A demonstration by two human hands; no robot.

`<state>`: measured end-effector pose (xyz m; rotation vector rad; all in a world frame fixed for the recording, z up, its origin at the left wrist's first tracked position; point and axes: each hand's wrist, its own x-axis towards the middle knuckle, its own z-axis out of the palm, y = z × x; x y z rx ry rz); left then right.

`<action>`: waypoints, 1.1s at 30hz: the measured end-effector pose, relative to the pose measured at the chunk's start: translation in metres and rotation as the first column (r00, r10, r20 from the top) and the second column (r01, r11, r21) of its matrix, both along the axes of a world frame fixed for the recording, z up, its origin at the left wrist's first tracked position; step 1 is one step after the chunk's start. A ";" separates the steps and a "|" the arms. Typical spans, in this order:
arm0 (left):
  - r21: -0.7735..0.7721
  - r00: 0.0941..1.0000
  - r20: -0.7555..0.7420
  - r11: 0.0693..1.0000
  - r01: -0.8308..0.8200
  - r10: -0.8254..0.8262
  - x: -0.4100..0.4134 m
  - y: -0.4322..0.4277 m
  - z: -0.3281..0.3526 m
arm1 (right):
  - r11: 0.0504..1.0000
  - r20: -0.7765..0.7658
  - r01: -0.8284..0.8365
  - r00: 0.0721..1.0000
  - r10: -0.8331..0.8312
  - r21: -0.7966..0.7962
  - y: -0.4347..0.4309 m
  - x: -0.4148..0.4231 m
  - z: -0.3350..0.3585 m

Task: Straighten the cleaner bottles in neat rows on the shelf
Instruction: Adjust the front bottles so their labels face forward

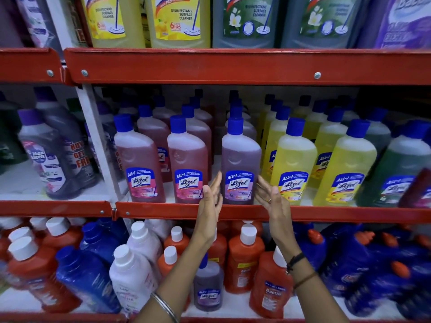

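Hands, left point(211, 194) and right point(270, 197), flat and wide apart, flanking translucent purple bottle point(240, 164), red metal shelf point(163, 212).

We see a purple cleaner bottle point(241, 164) upright at the middle shelf point(163, 212) edge. Our left hand point(211, 198) and right hand point(271, 198) flank it, palms open, contact unclear.

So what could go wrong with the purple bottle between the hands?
The purple bottle stands at the shelf's front edge, so a push from the left hand or right hand might tip it off. It could also knock the pink bottle or yellow bottle close beside it.
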<state>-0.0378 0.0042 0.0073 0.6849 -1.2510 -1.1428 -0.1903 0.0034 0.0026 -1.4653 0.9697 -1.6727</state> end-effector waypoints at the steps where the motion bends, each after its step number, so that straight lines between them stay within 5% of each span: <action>1: -0.012 0.999 -0.004 0.999 -0.034 0.034 -0.003 0.002 0.000 | 1.000 -0.009 0.018 1.000 -0.018 -0.022 0.003 -0.002 0.000; 6: -0.230 0.937 -0.017 0.911 -0.342 0.348 -0.031 0.019 0.000 | 0.912 0.104 0.295 0.955 -0.276 -0.285 0.020 -0.029 -0.002; 9: -0.302 0.950 0.052 0.912 -0.279 0.308 -0.058 0.026 0.005 | 0.882 0.112 0.387 0.922 -0.370 -0.268 0.013 -0.058 -0.001; 14: -0.137 0.980 0.165 0.986 -0.092 0.114 -0.094 0.015 0.004 | 0.979 0.031 0.196 0.980 -0.194 -0.059 0.002 -0.084 -0.001; 19: -0.021 0.980 0.194 0.999 -0.039 0.043 -0.106 0.001 0.004 | 0.998 0.063 0.067 0.996 -0.067 -0.009 0.003 -0.094 0.007; 33: 0.071 0.987 0.154 0.997 0.030 -0.040 -0.102 -0.001 0.015 | 0.997 0.081 0.061 0.995 -0.064 0.036 0.007 -0.101 0.007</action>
